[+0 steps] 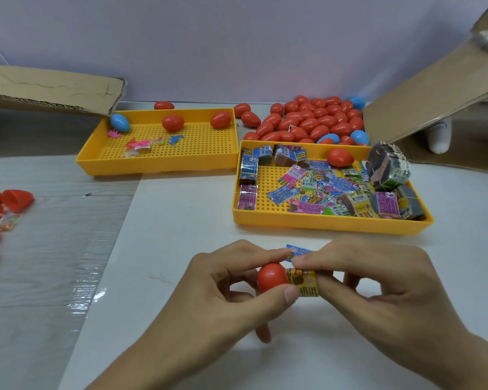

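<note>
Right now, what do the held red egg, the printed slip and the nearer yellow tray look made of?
red egg: likely moulded plastic, soft sheen.
printed slip: thin paper or film, it curls.
nearer yellow tray: rigid matte plastic, moulded hole grid.

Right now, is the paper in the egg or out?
Mostly out: the paper juts from the egg; right hand pinches it, left hand holds the egg.

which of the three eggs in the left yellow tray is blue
The blue egg in the back left corner of the left yellow tray, beside the cardboard flap. The middle egg and the right egg along its back wall are red.
</note>
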Demonstrator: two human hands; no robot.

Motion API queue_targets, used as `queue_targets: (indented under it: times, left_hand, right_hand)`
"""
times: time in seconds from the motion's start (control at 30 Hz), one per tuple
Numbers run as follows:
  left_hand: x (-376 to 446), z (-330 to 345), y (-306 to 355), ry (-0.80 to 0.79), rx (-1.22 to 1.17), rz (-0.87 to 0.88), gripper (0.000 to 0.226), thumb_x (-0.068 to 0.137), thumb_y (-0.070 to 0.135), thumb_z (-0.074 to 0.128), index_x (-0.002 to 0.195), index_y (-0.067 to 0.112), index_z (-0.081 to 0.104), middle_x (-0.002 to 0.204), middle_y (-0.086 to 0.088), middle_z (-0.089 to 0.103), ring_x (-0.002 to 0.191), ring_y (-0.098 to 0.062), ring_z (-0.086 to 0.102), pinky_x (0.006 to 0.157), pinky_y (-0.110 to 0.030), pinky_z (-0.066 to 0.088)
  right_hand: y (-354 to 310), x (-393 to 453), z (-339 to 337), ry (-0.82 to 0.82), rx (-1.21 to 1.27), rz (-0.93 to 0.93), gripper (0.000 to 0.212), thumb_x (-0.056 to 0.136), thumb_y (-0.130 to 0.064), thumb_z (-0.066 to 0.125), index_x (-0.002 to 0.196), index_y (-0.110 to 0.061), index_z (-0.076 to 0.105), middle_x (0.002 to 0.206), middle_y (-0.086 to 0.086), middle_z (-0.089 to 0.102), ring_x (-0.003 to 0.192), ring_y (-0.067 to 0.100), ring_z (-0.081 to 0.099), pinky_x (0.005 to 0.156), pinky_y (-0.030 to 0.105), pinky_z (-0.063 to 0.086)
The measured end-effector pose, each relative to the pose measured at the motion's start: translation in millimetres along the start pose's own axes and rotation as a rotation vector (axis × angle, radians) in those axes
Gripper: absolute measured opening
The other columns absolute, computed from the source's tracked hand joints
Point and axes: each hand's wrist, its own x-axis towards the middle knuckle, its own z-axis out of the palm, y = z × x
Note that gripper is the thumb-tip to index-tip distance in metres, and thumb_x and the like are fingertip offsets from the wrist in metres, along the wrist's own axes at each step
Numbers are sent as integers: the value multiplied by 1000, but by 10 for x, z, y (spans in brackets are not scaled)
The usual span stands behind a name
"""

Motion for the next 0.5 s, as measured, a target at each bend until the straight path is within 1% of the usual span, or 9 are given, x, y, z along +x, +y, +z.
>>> queue_targets:
  times: [0.03, 0.1, 0.13, 0.17, 0.23, 0.27, 0.43, 0.5]
  left_hand:
    - [5, 0, -7, 5, 1, 0, 35, 71, 25, 82, 106, 27, 79, 93, 1, 67, 65, -17, 65, 53, -28, 56]
    - [13, -1, -18, 12, 5, -1, 35, 71, 24, 82, 106, 28, 79, 93, 1, 67, 65, -17, 65, 53, -28, 56]
    - [13, 2, -22, 11, 8, -1, 36, 70, 27, 82, 106, 28, 79, 93, 2, 67, 65, -17, 65, 54, -28, 56]
    - [9, 4, -25, 10, 9, 1, 37, 69, 28, 82, 106, 28, 79, 93, 2, 67, 64, -16, 65, 54, -28, 56]
    - [5, 4, -28, 10, 6, 5, 37, 69, 29, 82, 106, 28, 79, 94, 2, 67, 64, -15, 65, 54, -28, 56]
    - [2, 7, -28, 11, 5, 9, 37, 69, 30, 82, 106, 28, 79, 94, 2, 67, 63, -14, 64, 53, -28, 56]
    - [2, 25, -43, 13, 10, 41, 39, 68, 33, 79, 107, 30, 79, 95, 4, 63, 63, -15, 64, 53, -28, 56]
    - [-9, 34, -48, 17, 23, 63, 39, 68, 33, 78, 107, 32, 78, 94, 5, 62, 59, -18, 64, 53, -26, 56]
  right_hand:
    - [8, -4, -2, -12, -21, -5, 16, 84, -14, 71, 96, -25, 75, 77, -9, 70, 66, 9, 64, 43, 27, 43]
    - [19, -5, -9, -25, -64, -13, 18, 83, -12, 68, 95, -21, 77, 76, -7, 69, 64, 10, 62, 44, 27, 43]
    - [21, -2, -17, -28, -87, -20, 17, 83, -12, 68, 95, -20, 77, 76, -5, 69, 64, 11, 62, 46, 24, 44]
    - [22, 0, -22, -32, -111, -28, 16, 84, -12, 68, 95, -18, 78, 77, -4, 69, 64, 11, 62, 51, 18, 43]
    - [24, 0, -28, -34, -149, -44, 12, 87, -13, 69, 96, -16, 78, 79, -4, 69, 68, 6, 61, 62, 7, 39]
    - [24, 1, -28, -34, -162, -51, 12, 88, -14, 69, 96, -15, 77, 80, -4, 70, 69, 4, 61, 65, 5, 37]
    - [11, 8, -31, -41, -178, -60, 16, 82, -11, 69, 95, -14, 78, 79, -2, 70, 68, 5, 61, 66, 4, 37]
    - [2, 13, -40, -52, -171, -52, 15, 83, -13, 69, 95, -14, 78, 78, -3, 69, 68, 5, 61, 66, 3, 36]
